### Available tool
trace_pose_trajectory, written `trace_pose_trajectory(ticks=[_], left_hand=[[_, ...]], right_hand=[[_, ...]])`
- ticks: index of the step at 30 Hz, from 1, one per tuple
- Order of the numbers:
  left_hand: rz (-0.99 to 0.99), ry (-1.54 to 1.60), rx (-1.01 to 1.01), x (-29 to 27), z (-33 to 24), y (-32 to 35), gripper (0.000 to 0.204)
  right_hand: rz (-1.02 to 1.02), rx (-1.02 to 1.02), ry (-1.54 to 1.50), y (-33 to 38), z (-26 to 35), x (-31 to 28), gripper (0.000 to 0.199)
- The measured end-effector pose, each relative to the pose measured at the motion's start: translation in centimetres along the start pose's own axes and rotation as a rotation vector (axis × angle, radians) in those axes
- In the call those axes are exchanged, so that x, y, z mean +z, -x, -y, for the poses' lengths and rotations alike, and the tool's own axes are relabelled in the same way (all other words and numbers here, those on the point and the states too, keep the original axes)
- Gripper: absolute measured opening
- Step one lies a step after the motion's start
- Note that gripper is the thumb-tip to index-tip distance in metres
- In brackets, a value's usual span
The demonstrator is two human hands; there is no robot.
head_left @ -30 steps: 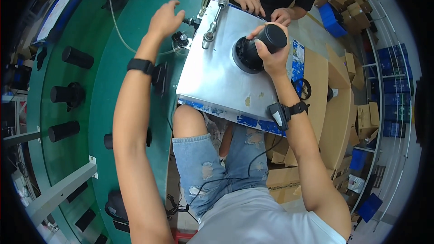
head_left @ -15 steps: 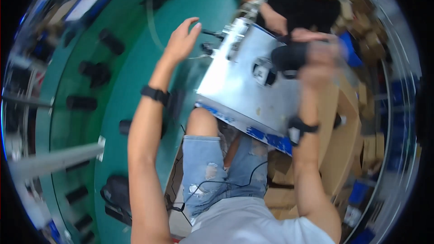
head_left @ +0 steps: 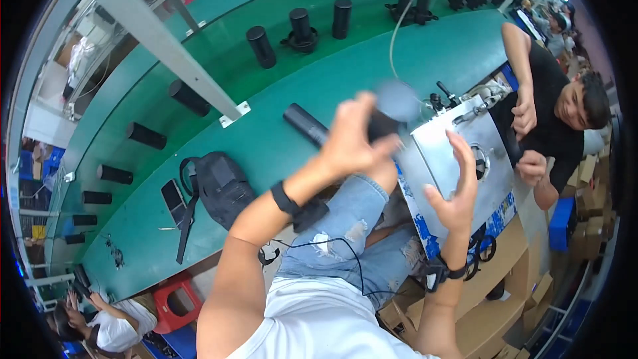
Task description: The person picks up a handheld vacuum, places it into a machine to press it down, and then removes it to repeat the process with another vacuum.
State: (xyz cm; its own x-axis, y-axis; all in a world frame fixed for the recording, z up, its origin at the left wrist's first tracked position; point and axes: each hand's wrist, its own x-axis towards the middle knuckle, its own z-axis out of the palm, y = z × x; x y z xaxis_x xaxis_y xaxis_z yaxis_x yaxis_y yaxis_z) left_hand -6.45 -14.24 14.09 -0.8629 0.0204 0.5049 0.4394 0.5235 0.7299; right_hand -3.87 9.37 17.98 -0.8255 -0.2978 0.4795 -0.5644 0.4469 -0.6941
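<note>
The left hand (head_left: 352, 139) is raised over the near edge of the green counter (head_left: 266, 146), its grip clamped around a dark cylindrical speaker (head_left: 389, 110) whose rounded top is blurred. The speaker sticks out to the right of the fingers, just left of the silver metal plate (head_left: 458, 166) that rests tilted across the person's lap. The right hand (head_left: 458, 189) hovers in front of that plate with its grip apart, fingers spread and holding nothing; whether the fingertips touch the plate I cannot tell. A round fitting (head_left: 480, 161) shows on the plate just right of that hand.

On the far right another person (head_left: 558, 106) leans in with both hands at the plate's far edge. On the counter, another black cylinder (head_left: 306, 125) lies on its side just left of the left hand, and a black bag (head_left: 216, 186) sits near the near-left edge. More black cylinders (head_left: 261, 46) stand well apart farther back, leaving bare green surface between them. A thin cable (head_left: 399, 26) runs down toward the plate.
</note>
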Motion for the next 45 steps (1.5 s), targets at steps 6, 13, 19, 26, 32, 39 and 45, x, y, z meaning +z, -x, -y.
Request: trace_pose_trajectory(ticks=[6,13,19,26,32,39,45], left_hand=[[-0.658,-0.074,-0.404,-9.8,17.6,-3.6,0.065],[-0.835,-0.447,-0.749,-14.0,26.3,-5.2,0.08],[-0.803,-0.876,-0.145,-12.2,23.2,-13.0,0.07],[-0.154,-0.681,0.122,1.8,20.7,-28.4,0.072],[0.144,-0.821,-0.115,9.0,25.7,-26.8,0.054],[-0.042,-0.87,0.089,5.2,20.6,-19.5,0.027],[0.039,-0.498,0.391,0.3,3.6,-12.8,0.022]], right_hand=[[-0.175,0.349,-0.07,8.4,-6.1,-3.6,0.034],[-0.298,0.486,-0.199,11.3,-10.3,-3.1,0.016],[-0.344,0.489,-0.133,10.6,-9.4,-2.9,0.015],[-0.293,0.489,-0.057,10.9,-9.3,-2.9,0.01],[-0.374,0.518,-0.112,11.4,-9.1,-3.1,0.013],[-0.269,0.372,0.042,10.4,-8.2,-2.6,0.009],[-0.403,0.344,0.007,10.8,-8.7,-2.8,0.008]])
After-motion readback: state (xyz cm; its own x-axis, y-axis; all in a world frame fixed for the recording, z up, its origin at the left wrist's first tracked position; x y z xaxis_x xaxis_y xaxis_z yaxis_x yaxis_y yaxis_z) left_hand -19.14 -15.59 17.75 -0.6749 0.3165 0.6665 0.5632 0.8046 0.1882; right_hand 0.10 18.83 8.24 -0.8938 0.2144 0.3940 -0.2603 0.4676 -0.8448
